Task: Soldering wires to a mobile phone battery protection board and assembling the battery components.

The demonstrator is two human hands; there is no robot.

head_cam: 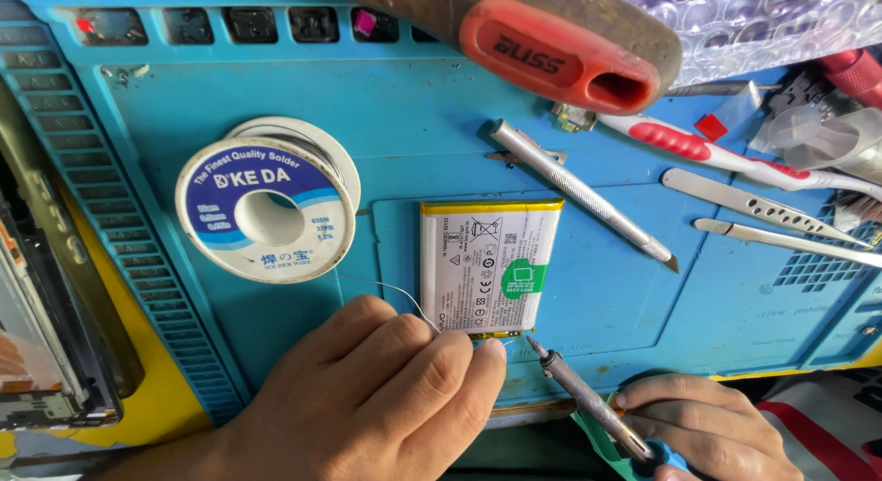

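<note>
From the head camera we see our left hand (pixel 367 398) pinching a thin silver solder wire (pixel 404 297) down at the bottom edge of the flat white phone battery with yellow edges (pixel 487 270), which lies on the blue rubber work mat (pixel 606 288). Our right hand (pixel 707 426) is closed around the soldering iron with a blue grip (pixel 588 398), its tip just beside the battery's bottom edge. The blue and white solder spool (pixel 266 210) sits near, and 2 silver tweezers (pixel 763 215) lie well apart. We think the hot tip could slip and burn our fingers or hurt the battery.
</note>
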